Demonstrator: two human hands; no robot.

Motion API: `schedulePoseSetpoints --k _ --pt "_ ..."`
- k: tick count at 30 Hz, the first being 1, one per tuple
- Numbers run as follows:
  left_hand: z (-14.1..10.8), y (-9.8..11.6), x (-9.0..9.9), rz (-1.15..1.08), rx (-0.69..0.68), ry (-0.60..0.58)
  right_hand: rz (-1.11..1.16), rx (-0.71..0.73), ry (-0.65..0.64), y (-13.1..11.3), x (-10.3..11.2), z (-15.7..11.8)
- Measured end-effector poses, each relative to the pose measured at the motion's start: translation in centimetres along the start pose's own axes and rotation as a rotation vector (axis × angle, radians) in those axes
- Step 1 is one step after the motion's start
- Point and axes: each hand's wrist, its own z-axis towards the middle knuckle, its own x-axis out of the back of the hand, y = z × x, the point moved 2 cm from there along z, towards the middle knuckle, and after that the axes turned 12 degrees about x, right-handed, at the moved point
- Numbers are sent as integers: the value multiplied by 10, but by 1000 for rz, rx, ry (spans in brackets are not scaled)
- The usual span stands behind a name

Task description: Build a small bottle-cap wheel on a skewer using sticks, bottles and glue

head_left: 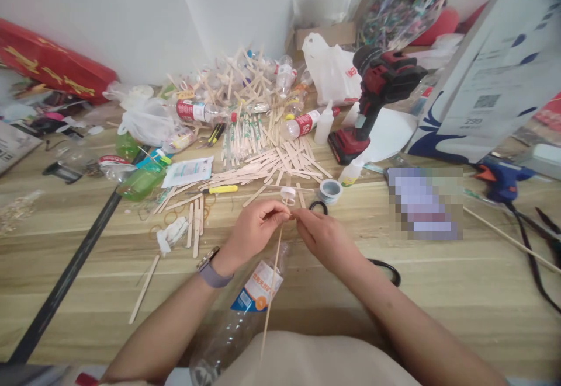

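Observation:
My left hand (260,226) and my right hand (322,237) meet at the middle of the view, fingertips pinched together around the upper part of a thin wooden stick (272,292). The stick slants down toward my body. At its top end, just above my fingers, is a white bottle cap (288,193). Beneath the stick lies a large clear plastic bottle (236,322) with a blue and orange label, its neck toward my hands. Black scissor handles (385,270) show partly behind my right forearm. Whether my right fingertips grip the stick itself is too small to tell.
Flat wooden sticks (284,161) pile up beyond my hands, with a yellow-handled tool (223,189) and a tape roll (331,191). A red and black drill (368,105) stands back right. A blue glue gun (504,177) lies far right; a green bottle (142,180) lies left.

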Motion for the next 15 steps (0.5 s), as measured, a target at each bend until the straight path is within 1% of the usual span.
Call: schedulePoseSetpoints --k 5,9,12,15 --pt "-1 -13 1 -89 96 51 32 -27 41 1 -2 1" --pt "-5 -12 2 -103 144 109 51 14 73 -1 -1 1" --pt "-7 -7 2 -63 120 163 63 60 89 -3 0 2" --pt "-9 -3 2 1 38 203 61 88 110 -4 2 2"
